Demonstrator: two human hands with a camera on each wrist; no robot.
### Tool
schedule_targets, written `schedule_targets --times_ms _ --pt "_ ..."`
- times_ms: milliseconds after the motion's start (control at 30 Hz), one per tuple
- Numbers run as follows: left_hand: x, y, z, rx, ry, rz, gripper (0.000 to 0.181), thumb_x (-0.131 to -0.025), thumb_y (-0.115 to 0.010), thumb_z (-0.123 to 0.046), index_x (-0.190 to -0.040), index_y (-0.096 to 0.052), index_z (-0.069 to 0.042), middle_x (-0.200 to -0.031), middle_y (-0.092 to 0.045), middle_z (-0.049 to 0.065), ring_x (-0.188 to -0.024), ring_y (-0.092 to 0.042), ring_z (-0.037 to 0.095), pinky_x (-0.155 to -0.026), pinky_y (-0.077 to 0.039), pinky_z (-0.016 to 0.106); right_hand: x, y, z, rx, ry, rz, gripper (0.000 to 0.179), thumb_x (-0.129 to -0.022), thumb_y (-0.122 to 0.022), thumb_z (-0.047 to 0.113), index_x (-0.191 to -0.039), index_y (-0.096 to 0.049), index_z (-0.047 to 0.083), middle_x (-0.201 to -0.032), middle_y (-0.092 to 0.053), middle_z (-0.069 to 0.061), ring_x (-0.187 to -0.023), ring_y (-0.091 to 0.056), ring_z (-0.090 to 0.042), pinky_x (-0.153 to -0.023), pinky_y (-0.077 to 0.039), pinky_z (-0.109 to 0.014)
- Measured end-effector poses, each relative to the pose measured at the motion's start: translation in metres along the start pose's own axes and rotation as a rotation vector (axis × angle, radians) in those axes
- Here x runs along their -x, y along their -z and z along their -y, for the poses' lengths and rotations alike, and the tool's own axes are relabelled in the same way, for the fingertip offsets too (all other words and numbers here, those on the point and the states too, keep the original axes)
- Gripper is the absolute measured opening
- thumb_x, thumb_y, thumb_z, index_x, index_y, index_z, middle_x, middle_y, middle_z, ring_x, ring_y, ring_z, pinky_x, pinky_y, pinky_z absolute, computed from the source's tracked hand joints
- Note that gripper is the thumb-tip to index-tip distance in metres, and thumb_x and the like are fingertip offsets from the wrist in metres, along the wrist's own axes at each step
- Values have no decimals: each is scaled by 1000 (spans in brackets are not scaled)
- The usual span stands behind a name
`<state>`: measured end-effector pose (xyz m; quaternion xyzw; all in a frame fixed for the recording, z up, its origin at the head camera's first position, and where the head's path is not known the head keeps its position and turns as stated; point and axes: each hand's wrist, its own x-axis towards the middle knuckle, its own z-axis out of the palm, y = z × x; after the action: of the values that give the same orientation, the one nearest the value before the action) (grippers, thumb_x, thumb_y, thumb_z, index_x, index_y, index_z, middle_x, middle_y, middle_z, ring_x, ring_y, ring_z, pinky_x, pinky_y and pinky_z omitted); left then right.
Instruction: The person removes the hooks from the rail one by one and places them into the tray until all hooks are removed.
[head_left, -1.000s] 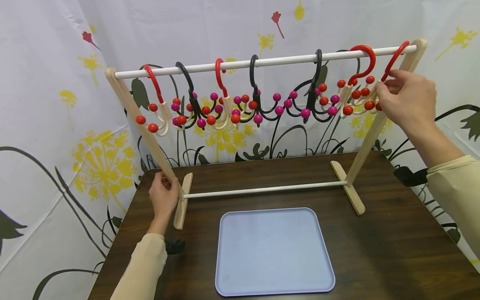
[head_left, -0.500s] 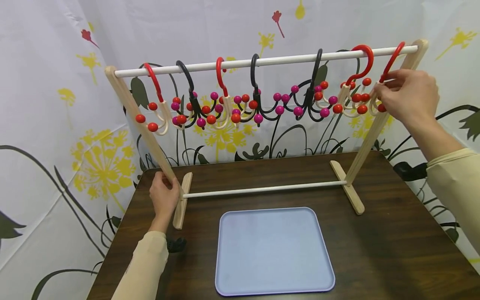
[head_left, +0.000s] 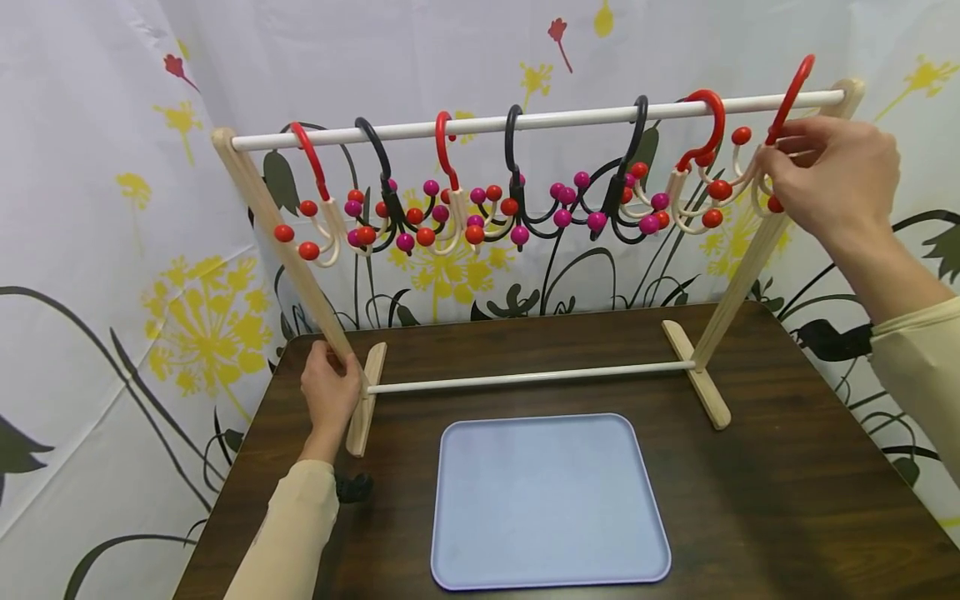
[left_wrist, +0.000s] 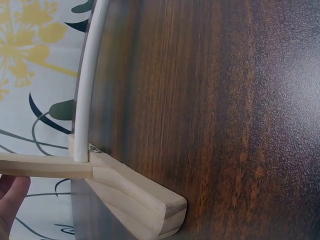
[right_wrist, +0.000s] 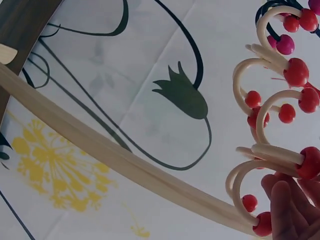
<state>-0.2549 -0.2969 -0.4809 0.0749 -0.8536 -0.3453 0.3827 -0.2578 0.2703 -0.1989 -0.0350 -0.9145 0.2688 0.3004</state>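
Note:
My right hand (head_left: 840, 179) pinches a hook hanger (head_left: 789, 100), red at the top with cream prongs tipped by red balls. Its red hook rises above the white rail (head_left: 577, 122) near the right end; I cannot tell whether it is free of the rail. In the right wrist view the fingers (right_wrist: 282, 205) hold it beneath the cream prongs (right_wrist: 245, 187). Low on the left side, my left hand (head_left: 330, 396) grips the left wooden post (head_left: 288, 254) of the rack. The left wrist view shows a fingertip (left_wrist: 17, 192) against that post, above its foot (left_wrist: 140, 192).
Several more hook hangers hang along the rail, such as a red one (head_left: 711, 125) and a black one (head_left: 636, 137). A light blue tray (head_left: 551, 500) lies on the dark wooden table (head_left: 795, 467) before the rack. Behind hangs a flower-patterned curtain (head_left: 420, 50).
My right hand has raised the red hook hanger, so its hook now stands higher over the rail, and moved slightly right. Neighbouring hangers on the right have shifted a little left. The left hand stays put.

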Motion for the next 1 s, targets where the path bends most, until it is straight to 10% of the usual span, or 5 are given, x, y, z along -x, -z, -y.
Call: schedule_targets --times_ms 300,800,1000 --pt "1 0 -3 2 -3 -1 17 -84 -66 -3 -95 -55 3 -84 -59 20 -76 -58 39 -69 -40 56 17 11 7 -131 49 0 43 -93 -62 33 -125 -66 5 -119 -68 -11 -74 -51 16 -71 -44 -8" --pt "-5 -9 2 12 -29 -4 18 -84 -67 -3 -96 -54 3 -84 -58 20 -76 -57 39 -69 -40 56 70 18 -18 -131 -17 -52 46 -94 -63 36 -134 -60 14 -134 -60 -9 -109 -64 -7 -79 -43 -10" --pt "-6 -8 4 15 -37 -2 18 -84 -67 -3 -96 -54 2 -84 -58 19 -77 -57 39 -68 -39 56 104 5 -31 -188 83 -6 38 -92 -70 22 -123 -65 0 -115 -66 -24 -79 -51 23 -66 -37 -2"
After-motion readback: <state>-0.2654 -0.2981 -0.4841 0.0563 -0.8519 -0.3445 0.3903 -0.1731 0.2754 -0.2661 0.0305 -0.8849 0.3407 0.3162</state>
